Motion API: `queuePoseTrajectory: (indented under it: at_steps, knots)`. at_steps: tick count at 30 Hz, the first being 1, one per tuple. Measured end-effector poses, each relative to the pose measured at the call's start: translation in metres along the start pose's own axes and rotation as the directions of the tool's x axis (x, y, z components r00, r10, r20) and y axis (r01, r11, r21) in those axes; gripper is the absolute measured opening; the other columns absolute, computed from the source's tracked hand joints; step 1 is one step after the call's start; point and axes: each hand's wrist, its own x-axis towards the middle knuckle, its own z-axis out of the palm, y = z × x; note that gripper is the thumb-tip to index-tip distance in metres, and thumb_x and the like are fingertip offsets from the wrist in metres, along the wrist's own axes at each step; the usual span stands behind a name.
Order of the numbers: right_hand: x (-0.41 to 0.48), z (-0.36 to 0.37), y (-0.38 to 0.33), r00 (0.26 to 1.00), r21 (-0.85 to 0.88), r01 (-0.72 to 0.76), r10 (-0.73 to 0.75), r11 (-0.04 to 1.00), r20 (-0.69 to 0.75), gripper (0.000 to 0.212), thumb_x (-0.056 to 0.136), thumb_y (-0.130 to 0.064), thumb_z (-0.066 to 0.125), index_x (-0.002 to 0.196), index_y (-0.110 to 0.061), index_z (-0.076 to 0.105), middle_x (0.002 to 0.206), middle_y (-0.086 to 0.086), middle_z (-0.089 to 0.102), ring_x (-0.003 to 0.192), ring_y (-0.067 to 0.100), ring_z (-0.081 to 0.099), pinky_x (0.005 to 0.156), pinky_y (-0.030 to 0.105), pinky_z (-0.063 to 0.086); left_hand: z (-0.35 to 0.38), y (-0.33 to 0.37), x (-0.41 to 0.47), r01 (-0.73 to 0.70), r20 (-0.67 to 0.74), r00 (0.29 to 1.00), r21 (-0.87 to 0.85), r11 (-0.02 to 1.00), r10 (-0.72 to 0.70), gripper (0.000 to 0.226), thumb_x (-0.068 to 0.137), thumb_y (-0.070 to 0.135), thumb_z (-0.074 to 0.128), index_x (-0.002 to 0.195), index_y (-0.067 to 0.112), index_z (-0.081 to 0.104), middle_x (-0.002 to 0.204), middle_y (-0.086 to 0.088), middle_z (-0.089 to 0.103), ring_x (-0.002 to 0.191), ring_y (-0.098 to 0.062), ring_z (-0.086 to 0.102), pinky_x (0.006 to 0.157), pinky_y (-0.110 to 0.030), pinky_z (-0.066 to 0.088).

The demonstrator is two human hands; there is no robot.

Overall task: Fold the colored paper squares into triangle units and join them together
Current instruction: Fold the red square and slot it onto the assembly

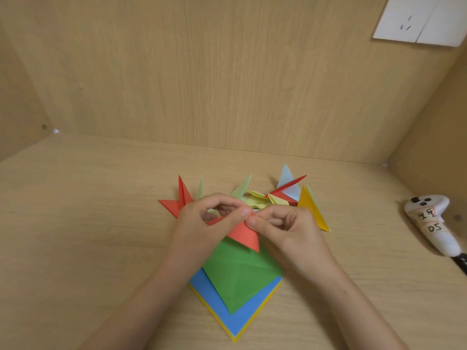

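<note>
Here, creased red paper triangle (243, 236)

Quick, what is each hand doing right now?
Left hand: pinches the red folded paper.
Right hand: pinches the top of the same paper.

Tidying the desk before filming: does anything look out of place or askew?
The green sheet lies creased and twisted off the blue sheet beneath. A white controller lies on the desk at right, unrelated to folding.
</note>
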Motion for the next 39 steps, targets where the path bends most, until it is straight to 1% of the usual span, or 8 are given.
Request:
queuePoseTrajectory:
  at_steps: [8,13,18,22,28,32,35,39]
  knots:
    - [-0.001,0.004,-0.004,0.999,0.016,0.010,-0.011,1.000,0.043,0.008,0.078,-0.022,0.070,0.072,-0.017,0.073,0.067,0.003,0.073,0.059,0.008,0.066,0.058,0.017,0.047,0.001,0.001,-0.002,-0.074,-0.117,0.989,0.102,0.992,0.086,0.020,0.072,0.016,0.077,0.063,0.032,0.068,0.069,0.017,0.066,0.066,-0.001,0.054,0.062,-0.009,0.039]
    - [-0.002,0.001,-0.002,0.998,-0.058,0.001,0.003,0.998,0.065,0.013,0.082,-0.019,0.068,0.080,-0.007,0.072,0.075,0.005,0.075,0.073,0.017,0.073,0.073,0.022,0.054,-0.005,-0.002,0.005,-0.036,-0.298,0.954,-0.022,0.999,0.028,0.020,0.075,0.014,0.075,0.066,0.030,0.068,0.065,0.015,0.066,0.060,0.004,0.052,0.060,-0.011,0.039]
    - [-0.001,0.002,-0.002,0.998,-0.099,0.008,-0.003,0.995,0.056,0.012,0.083,-0.018,0.068,0.078,-0.008,0.071,0.074,0.004,0.075,0.073,0.015,0.073,0.070,0.018,0.052,-0.004,-0.004,0.003,-0.038,-0.341,0.939,-0.006,0.999,0.033,0.018,0.076,0.017,0.074,0.066,0.031,0.067,0.067,0.017,0.066,0.062,0.003,0.053,0.060,-0.008,0.040]
    - [0.000,-0.003,0.000,0.998,-0.171,0.053,-0.057,0.984,-0.017,0.015,0.086,-0.017,0.067,0.073,-0.011,0.071,0.072,0.001,0.074,0.071,0.013,0.071,0.074,0.027,0.053,-0.015,-0.003,0.010,-0.030,-0.438,0.899,-0.131,0.991,-0.030,0.014,0.081,0.014,0.069,0.070,0.023,0.066,0.065,0.019,0.067,0.060,0.006,0.055,0.057,-0.010,0.043]
    - [0.001,0.001,-0.002,0.986,-0.091,0.136,-0.144,0.986,-0.087,0.013,0.074,-0.024,0.075,0.084,-0.015,0.073,0.082,-0.002,0.074,0.075,0.006,0.066,0.072,0.019,0.049,0.002,0.000,0.002,-0.029,-0.162,0.986,-0.013,1.000,0.026,0.022,0.074,0.013,0.075,0.064,0.032,0.070,0.068,0.016,0.068,0.061,0.004,0.055,0.061,-0.010,0.041]
    - [0.002,0.000,0.000,0.992,-0.077,0.114,-0.117,0.991,-0.043,0.004,0.076,-0.015,0.076,0.074,-0.017,0.073,0.073,0.000,0.072,0.067,0.006,0.060,0.066,0.017,0.047,0.004,0.000,0.002,-0.030,-0.097,0.995,-0.036,0.999,0.027,0.025,0.074,0.012,0.075,0.064,0.034,0.070,0.065,0.016,0.066,0.057,0.005,0.052,0.059,-0.011,0.039]
    - [0.001,0.001,-0.001,0.990,-0.053,0.134,-0.136,0.990,-0.046,0.005,0.075,-0.017,0.075,0.072,-0.018,0.071,0.069,-0.003,0.070,0.065,0.006,0.058,0.065,0.016,0.045,0.006,0.002,-0.001,0.036,-0.037,0.999,-0.103,0.994,-0.040,0.017,0.073,0.016,0.075,0.064,0.030,0.071,0.065,0.011,0.068,0.062,-0.002,0.057,0.063,-0.024,0.044]
    - [0.003,-0.001,-0.004,0.980,-0.045,0.142,-0.146,0.989,-0.132,0.012,0.076,-0.012,0.074,0.067,-0.020,0.070,0.065,-0.008,0.069,0.061,0.002,0.058,0.061,0.013,0.043,0.003,0.004,0.000,0.120,-0.018,0.992,-0.202,0.972,-0.126,0.007,0.062,0.029,0.073,0.064,0.023,0.073,0.064,0.004,0.069,0.061,-0.009,0.060,0.061,-0.028,0.046]
